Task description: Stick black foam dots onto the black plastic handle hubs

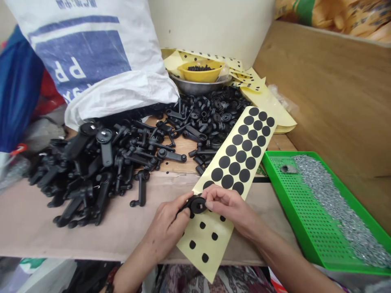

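Note:
My left hand (168, 226) grips a black plastic crank handle (198, 205), thumb and fingers closed round its arm. The crank's round end faces up, with a small slot-like opening in its middle. At the right edge of that disc, my right hand (227, 205) has thumb and fingertips pinched together; whatever lies between them is hidden. Beneath both hands lies a yellow backing sheet (210, 254). Round black stickers (241, 156) fill its far part in rows, while the near part carries only small black dots.
Black crank handles (105, 150) are heaped at left and centre, beside a white sack (91, 61). Behind stand a yellow bowl (183, 70) and a metal basin (195, 87). More yellow sheets (271, 106) lie at the back right. A green tray (301, 228) holds small metal pieces.

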`<state>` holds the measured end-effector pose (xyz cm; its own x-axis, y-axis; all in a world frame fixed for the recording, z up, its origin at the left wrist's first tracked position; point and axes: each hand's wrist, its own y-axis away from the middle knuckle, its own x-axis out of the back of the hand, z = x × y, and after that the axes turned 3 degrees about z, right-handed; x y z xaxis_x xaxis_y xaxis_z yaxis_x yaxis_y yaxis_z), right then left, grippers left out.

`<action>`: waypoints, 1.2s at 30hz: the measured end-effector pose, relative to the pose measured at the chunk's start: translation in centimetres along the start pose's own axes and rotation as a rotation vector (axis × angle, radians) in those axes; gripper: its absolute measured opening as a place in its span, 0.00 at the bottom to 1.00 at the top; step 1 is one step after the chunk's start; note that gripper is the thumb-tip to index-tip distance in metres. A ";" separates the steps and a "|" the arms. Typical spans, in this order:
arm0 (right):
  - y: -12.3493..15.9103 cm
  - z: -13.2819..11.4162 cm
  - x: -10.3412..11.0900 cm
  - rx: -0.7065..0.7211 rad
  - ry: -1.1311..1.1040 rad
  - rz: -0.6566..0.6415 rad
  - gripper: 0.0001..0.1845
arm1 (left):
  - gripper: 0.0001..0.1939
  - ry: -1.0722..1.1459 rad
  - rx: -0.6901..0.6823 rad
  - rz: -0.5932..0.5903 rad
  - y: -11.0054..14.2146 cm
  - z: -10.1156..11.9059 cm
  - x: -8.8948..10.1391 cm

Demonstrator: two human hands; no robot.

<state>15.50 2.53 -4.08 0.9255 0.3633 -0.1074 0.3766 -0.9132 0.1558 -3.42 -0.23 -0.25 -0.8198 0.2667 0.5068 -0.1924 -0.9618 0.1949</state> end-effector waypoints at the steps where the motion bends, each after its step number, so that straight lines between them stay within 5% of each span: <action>1: 0.0 0.0 0.0 -0.002 0.007 0.001 0.10 | 0.27 -0.002 -0.003 0.000 0.0 0.0 0.0; 19: 0.0 -0.1 -0.1 0.052 0.096 -0.006 0.09 | 0.24 0.020 0.023 0.008 0.0 -1.3 -0.8; 36: 0.6 0.9 -0.3 -0.021 0.156 0.059 0.12 | 0.14 0.102 0.033 0.183 0.6 -1.2 -2.2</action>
<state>15.38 1.74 -4.80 0.9407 0.3346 0.0562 0.3203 -0.9305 0.1778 -2.38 -1.47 -2.27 -0.8903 0.0788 0.4485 -0.0192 -0.9905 0.1360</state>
